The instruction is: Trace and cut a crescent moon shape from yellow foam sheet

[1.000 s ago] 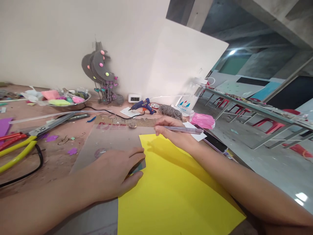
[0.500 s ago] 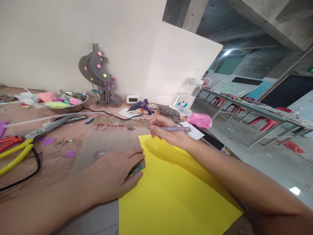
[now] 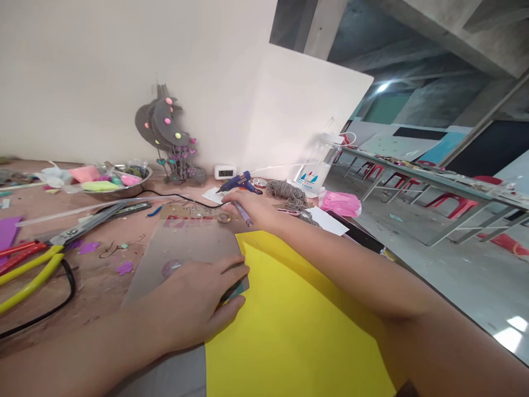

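My left hand (image 3: pixel 206 298) presses down on a grey board (image 3: pixel 165 248), its fingertips at the left edge of a bright yellow sheet (image 3: pixel 297 331). A dark greenish piece (image 3: pixel 236 289) shows partly between its thumb and fingers. Beyond the top edge of the sheet, my right hand (image 3: pixel 252 209) is closed around a light purple pen (image 3: pixel 243 214), which points back toward the sheet. Close to its fingertips lie a small round object (image 3: pixel 223 217) and a blue glue gun (image 3: pixel 239 182).
Scissors with yellow handles (image 3: pixel 37 275), red-handled pliers (image 3: pixel 20 256) and a metal bowl of coloured clay (image 3: pixel 111 184) lie left. Grey yarn (image 3: pixel 287 192), a clear jug (image 3: pixel 316 162), a pink bag (image 3: pixel 341 204) and a phone (image 3: pixel 359 234) stand or lie right.
My right hand has moved left and away from the sheet toward the glue gun, and the pen has turned in its grip. My left hand stays on the board.
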The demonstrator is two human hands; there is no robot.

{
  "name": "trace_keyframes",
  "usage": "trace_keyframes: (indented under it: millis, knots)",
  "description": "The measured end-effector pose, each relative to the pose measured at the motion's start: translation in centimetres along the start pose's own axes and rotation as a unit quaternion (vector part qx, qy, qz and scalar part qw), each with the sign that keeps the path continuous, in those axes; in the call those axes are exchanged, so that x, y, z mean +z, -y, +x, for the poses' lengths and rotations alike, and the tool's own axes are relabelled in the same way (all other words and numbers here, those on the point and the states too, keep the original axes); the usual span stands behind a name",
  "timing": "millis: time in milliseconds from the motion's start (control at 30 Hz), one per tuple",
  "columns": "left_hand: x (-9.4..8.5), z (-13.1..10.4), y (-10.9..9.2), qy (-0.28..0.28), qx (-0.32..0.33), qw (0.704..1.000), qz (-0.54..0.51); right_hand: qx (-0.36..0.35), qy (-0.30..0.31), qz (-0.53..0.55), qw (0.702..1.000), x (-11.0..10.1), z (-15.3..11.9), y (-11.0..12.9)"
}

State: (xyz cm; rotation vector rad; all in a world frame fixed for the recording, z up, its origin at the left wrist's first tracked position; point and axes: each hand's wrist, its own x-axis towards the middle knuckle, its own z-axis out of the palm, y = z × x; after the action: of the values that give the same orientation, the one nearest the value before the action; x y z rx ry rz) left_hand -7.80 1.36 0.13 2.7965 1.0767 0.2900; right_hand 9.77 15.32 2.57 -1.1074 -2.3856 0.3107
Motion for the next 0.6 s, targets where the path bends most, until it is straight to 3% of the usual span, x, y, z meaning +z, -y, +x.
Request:
trace_keyframes:
  millis: [167,400,500,600]
  knots:
    - [0.0,0.0,-0.1,0.002,-0.002,1.000,0.012,0.026,-0.013,0.067,0.997,-2.1,-2.2,1.0]
    - [-0.1,0.2,-0.1,-0.007,-0.003,1.000,0.001,0.099,-0.039,0.132,0.986,-5.0,-5.7,-0.6]
    - [-0.1,0.2,-0.1,-0.003,-0.006,1.000,0.001,0.122,-0.043,0.223,0.966,-5.3,-7.4,-0.2]
    - [-0.1,0.2,-0.2,0.005,-0.014,1.000,-0.001,0.144,0.003,0.277,0.950,-4.4,-9.2,1.2]
